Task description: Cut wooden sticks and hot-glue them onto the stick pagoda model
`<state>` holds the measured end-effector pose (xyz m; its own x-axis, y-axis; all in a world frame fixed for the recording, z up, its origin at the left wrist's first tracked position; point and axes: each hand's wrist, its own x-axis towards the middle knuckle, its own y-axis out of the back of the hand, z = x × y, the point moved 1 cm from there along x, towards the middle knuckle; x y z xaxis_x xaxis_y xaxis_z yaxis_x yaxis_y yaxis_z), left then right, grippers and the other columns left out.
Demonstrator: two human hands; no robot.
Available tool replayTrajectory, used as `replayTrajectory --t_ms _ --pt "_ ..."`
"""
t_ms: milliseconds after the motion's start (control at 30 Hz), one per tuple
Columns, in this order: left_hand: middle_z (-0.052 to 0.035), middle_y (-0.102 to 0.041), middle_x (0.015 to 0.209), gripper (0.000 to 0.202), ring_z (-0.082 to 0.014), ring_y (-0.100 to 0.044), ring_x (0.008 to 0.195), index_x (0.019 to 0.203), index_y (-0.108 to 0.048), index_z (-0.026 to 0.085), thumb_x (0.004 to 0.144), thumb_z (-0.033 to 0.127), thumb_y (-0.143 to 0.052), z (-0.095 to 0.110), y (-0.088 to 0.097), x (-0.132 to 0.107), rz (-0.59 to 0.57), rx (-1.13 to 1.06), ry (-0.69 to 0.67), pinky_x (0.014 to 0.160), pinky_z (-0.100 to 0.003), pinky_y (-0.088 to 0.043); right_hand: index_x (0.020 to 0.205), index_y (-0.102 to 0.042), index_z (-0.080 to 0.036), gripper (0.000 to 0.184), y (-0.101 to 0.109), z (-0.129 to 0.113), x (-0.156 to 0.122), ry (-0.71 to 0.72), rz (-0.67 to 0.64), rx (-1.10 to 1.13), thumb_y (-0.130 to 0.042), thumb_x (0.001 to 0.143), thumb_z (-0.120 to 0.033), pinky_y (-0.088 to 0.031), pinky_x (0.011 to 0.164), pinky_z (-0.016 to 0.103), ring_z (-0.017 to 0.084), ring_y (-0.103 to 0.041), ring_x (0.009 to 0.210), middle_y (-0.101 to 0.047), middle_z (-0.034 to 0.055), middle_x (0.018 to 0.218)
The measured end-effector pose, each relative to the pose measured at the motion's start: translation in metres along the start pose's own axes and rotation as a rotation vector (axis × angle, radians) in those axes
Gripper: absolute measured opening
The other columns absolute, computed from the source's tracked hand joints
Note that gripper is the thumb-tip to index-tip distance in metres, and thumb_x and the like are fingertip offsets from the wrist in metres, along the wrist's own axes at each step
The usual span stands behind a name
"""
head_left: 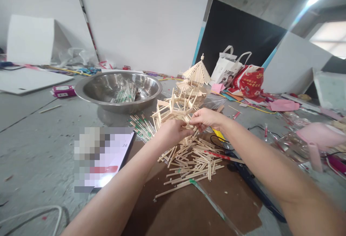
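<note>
A lattice frame of pale wooden sticks [175,110] stands in front of me, its struts poking up and outward. My left hand [175,130] is closed at the frame's near lower edge, back of the hand toward me. Thumb and forefinger of my right hand [204,119] are pinched together at the frame's right side; whatever lies between them is too small to make out. Behind the frame rises a tiered stick pagoda [198,74] with a pointed roof. Loose cut sticks [194,160] lie heaped below both hands on a brown board [173,210].
A steel basin [89,95] with wrapped chopsticks stands left behind. More wrapped chopsticks [142,126] and a lit tablet [119,156] lie nearer. A dark blue tool [256,189] rests under my right forearm. Bags [248,81], a pink glue gun [316,142] and scraps are rightward.
</note>
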<state>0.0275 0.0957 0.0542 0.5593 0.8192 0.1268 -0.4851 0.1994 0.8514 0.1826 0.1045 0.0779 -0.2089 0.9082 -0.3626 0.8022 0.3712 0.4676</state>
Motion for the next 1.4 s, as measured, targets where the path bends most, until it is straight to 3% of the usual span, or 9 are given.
replayTrajectory --t_ms 467,1400 --pt "-0.0053 -0.064 0.075 0.048 -0.0164 -0.055 0.065 0.085 -0.061 0.020 0.067 0.059 -0.039 -0.0019 -0.0049 0.0011 0.042 -0.003 0.001 0.054 -0.025 -0.035 0.050 -0.048 -0.013 0.024 0.0016 -0.0004 0.0026 -0.033 -0.026 0.063 -0.065 0.058 -0.029 -0.035 0.036 0.017 0.005 -0.043 0.036 -0.043 -0.0056 0.038" --pt "-0.0067 -0.064 0.076 0.042 -0.0179 -0.056 0.068 0.084 -0.061 0.019 0.070 0.053 -0.040 -0.0014 -0.0082 0.0017 0.089 0.016 0.035 0.056 -0.027 -0.035 0.055 -0.050 -0.013 0.029 -0.0018 0.0025 0.0020 -0.032 0.014 0.106 -0.067 0.056 -0.037 -0.035 0.037 0.018 0.005 -0.042 0.034 -0.047 -0.0045 0.040"
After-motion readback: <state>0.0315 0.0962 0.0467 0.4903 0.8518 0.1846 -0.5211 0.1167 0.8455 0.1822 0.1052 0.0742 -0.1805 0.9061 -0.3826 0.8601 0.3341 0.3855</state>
